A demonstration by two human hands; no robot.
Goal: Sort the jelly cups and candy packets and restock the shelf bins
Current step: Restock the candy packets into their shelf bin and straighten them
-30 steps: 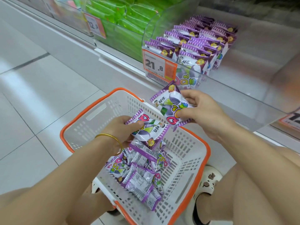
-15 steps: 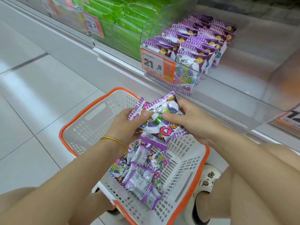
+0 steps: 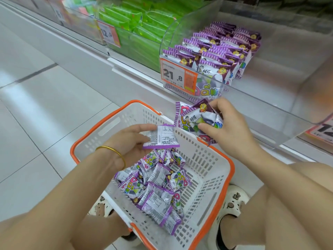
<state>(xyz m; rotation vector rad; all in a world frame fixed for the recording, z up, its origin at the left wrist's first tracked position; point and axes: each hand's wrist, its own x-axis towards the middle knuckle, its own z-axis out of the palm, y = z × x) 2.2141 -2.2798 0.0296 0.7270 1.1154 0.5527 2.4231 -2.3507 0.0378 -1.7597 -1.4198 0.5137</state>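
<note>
- The hands, joined half a second ago, are now apart: the left hand [image 3: 126, 141] pinches one purple packet [image 3: 164, 137] in its grip, back side up, above the basket [image 3: 207, 159].
- The right hand [image 3: 228, 129] has its grip curled round the other packets [image 3: 191, 118], now at the basket's far rim, just below the clear bin [image 3: 270, 112].

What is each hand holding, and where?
Left hand pinches a purple packet by its left edge; right hand grips stacked purple packets by their right side.
</note>
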